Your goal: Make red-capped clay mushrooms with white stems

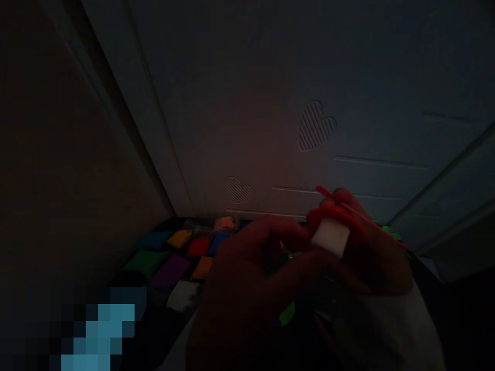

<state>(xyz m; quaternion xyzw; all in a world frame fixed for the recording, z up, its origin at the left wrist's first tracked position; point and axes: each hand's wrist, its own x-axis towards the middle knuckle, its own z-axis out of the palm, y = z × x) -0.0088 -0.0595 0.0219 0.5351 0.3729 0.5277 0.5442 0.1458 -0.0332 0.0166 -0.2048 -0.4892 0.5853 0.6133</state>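
Observation:
In dim light, a small piece made of a red disc with a white block on it is between my hands. My left hand has its thumb and forefinger closed at the near edge of this piece. Behind it, the curled fingers of my right hand support the disc from the far side. A thin pink-red stick also lies across my right hand's fingers. What the piece is, and where the right thumb grips, is too dark to make out.
Several coloured packets, among them a green one, a purple one and a white one, lie at the left. A bright green item shows below my hands. Behind stands a pale panel with embossed hearts.

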